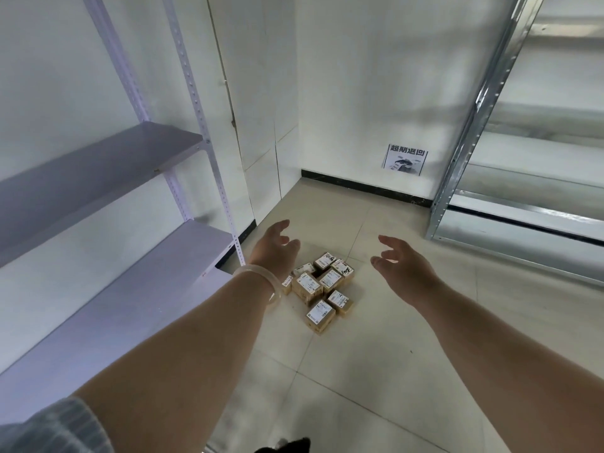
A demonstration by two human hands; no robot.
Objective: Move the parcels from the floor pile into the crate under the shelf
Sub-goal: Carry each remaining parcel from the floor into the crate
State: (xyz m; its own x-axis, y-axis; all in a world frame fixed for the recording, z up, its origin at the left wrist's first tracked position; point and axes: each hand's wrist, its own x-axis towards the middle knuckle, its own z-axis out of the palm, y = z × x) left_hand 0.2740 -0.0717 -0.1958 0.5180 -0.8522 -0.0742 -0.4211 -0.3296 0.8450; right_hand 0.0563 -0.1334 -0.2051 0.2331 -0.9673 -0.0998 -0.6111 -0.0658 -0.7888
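- The left hand [276, 246] and the right hand [405, 266] reach forward on bare forearms, fingers loosely spread, holding nothing.
- Between and beyond them, a pile of small brown cardboard parcels with white printed labels [322, 286] lies on the pale beige tiled floor [376, 371]; neither hand touches it.
- A translucent pale bangle [261, 282] circles the left wrist, and a grey striped sleeve [49, 426] shows at the lower left corner.
- A white metal shelf unit with perforated uprights [98, 178] stands on the left.
- A galvanised steel rack [523, 207] stands on the right.
- A black-and-white paper notice [405, 160] is stuck low on the white wall, above a black skirting strip [359, 188].
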